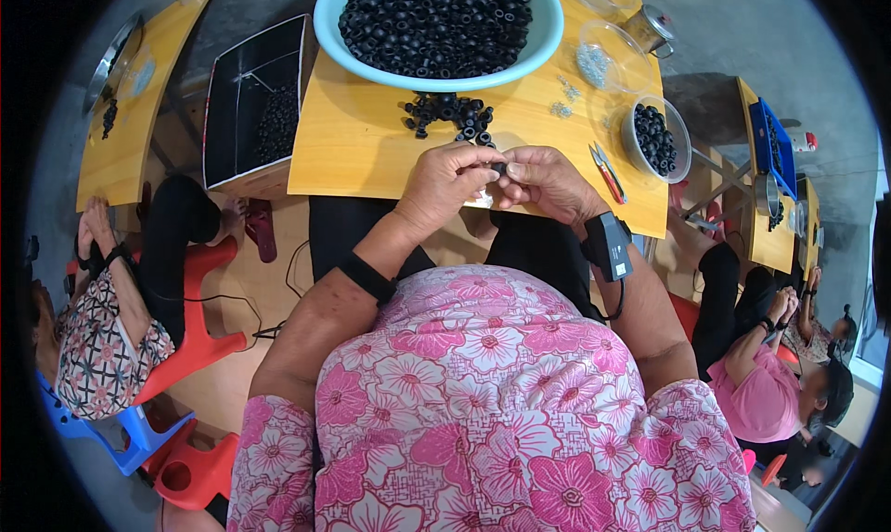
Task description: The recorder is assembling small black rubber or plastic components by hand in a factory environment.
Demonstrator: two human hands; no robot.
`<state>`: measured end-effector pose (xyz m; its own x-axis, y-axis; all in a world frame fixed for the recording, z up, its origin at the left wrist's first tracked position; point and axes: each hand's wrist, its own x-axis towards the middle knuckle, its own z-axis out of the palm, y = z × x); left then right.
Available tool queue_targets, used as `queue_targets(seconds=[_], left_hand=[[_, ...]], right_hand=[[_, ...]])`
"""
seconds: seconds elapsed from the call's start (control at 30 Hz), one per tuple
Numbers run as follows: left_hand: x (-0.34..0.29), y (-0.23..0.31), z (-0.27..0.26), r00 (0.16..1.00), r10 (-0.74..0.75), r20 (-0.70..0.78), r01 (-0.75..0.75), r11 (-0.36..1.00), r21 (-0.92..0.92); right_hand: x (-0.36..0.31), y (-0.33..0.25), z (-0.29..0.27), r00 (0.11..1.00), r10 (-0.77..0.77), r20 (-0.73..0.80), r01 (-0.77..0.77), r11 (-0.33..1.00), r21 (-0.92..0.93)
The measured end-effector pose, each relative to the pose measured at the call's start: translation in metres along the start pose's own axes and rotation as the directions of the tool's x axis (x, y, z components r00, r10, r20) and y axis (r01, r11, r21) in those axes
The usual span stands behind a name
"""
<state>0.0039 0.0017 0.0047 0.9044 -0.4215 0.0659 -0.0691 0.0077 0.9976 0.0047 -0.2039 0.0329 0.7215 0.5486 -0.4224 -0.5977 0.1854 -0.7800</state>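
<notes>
Both hands meet just over the near edge of the yellow table [353, 152]. My left hand [447, 181] and my right hand [548, 178] pinch a small black ring-like part [500, 168] between their fingertips. The fingers hide much of it, so its exact shape cannot be made out. Just beyond the fingers lies a loose pile of black ring-shaped parts [452, 113]. Behind that pile stands a wide light-blue basin [325, 33] heaped with the same kind of parts.
To the right are red-handled thread snips [608, 175], a clear tub [687, 161] of black parts, a clear bowl [636, 66] with small clear pieces and a metal mug [652, 26]. A box [255, 175] holding black parts stands left. Other people sit at tables on both sides.
</notes>
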Motion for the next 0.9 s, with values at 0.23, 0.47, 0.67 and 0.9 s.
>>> queue_targets(seconds=[0.23, 0.47, 0.67, 0.9], left_hand=[[0.002, 0.007, -0.004, 0.993, -0.092, 0.067, 0.097, 0.993, -0.069], [0.003, 0.008, -0.006, 0.989, -0.123, 0.085, 0.133, 0.984, -0.115], [0.004, 0.012, -0.008, 0.978, -0.179, 0.109, 0.191, 0.975, -0.112], [0.004, 0.011, -0.009, 0.974, -0.184, 0.132, 0.202, 0.969, -0.139]], right_hand=[[-0.001, 0.000, 0.003, 0.999, 0.008, -0.043, -0.009, 1.000, -0.018], [0.001, 0.002, 0.000, 1.000, -0.001, -0.021, 0.001, 1.000, -0.009], [0.001, 0.002, -0.001, 1.000, -0.010, 0.002, 0.010, 1.000, -0.007], [0.001, 0.005, 0.004, 0.998, -0.053, -0.035, 0.051, 0.997, -0.062]])
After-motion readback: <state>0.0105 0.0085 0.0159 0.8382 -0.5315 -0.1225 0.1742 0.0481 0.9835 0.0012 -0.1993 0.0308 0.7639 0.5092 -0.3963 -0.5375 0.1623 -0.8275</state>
